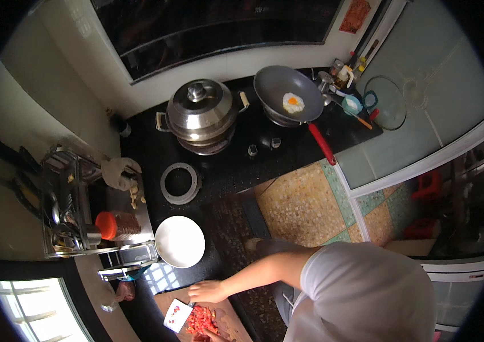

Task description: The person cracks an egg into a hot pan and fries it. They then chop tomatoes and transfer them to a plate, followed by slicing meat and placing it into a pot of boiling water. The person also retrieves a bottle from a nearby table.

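Observation:
A wooden cutting board (pixel 229 314) lies on the dark counter before me, cut off by the lower edge. My right hand (pixel 208 291) is closed around the handle of a cleaver. Its broad, bright blade (pixel 178 315) lies flat-side up over the board's left part, with a few red bits stuck to it. Beside the blade is a heap of chopped red vegetable (pixel 201 319), perhaps tomato or pepper. At the bottom of the picture the fingers of my left hand (pixel 211 337) touch the heap's near side; the rest of that hand is hidden or out of view.
A white bowl (pixel 180 241) stands beyond the board. On the stove are a lidded steel pot (pixel 199 107) and a red-handled wok (pixel 274 87) holding a fried egg (pixel 293 103). A steel rack (pixel 77 205) and a red-lidded jar (pixel 118 225) stand along the wall.

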